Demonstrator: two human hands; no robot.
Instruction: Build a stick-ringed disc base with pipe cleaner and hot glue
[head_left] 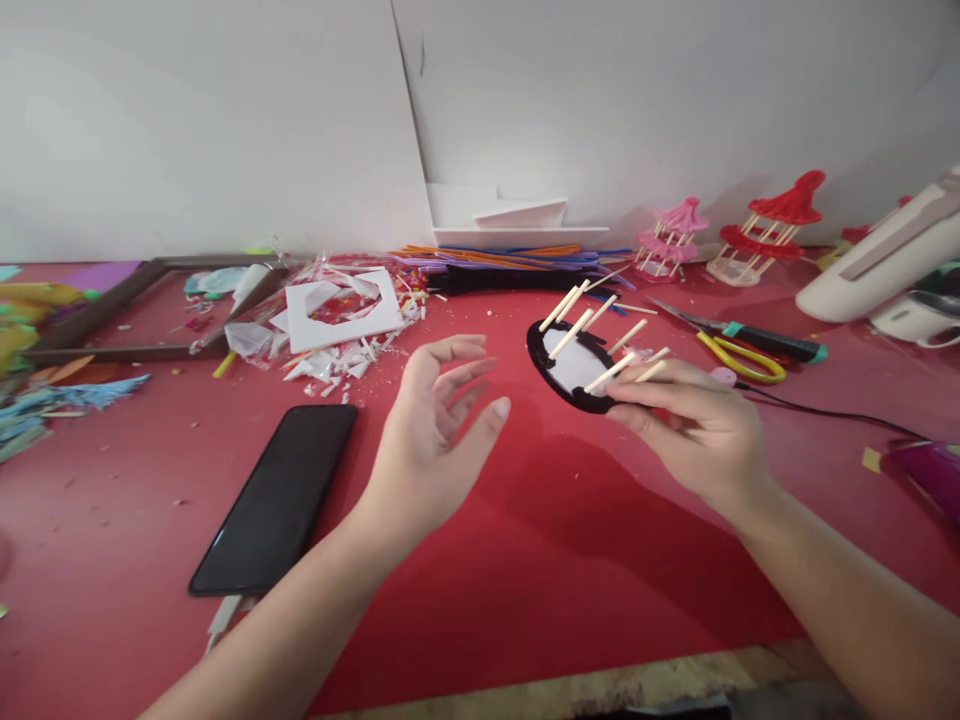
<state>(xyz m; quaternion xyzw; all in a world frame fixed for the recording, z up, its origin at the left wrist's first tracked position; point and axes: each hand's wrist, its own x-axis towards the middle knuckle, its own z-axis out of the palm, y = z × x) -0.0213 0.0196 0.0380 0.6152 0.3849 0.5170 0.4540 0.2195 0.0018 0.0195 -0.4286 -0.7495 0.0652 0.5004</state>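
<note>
My right hand [686, 420] grips the near right edge of a round white disc [571, 358] rimmed with fuzzy black pipe cleaner. Several pale wooden sticks rise from the disc, which tilts above the red table. To its left, my left hand [450, 410] hovers with fingers apart and curved, holding nothing. Behind my right hand lie scissors with yellow handles [742, 358] and a tool with a black and teal handle [780, 340]. A black phone [277, 500] lies beside my left forearm, a white cable plugged into it.
A pink tiered stick model [671, 240] and a red one [772, 230] stand at the back right. Bundled pipe cleaners [510, 265] lie along the wall. At left are a cut-out white foam board [345, 310], scraps and a brown frame [142, 353]. A thick white cylinder [877, 250] leans at right.
</note>
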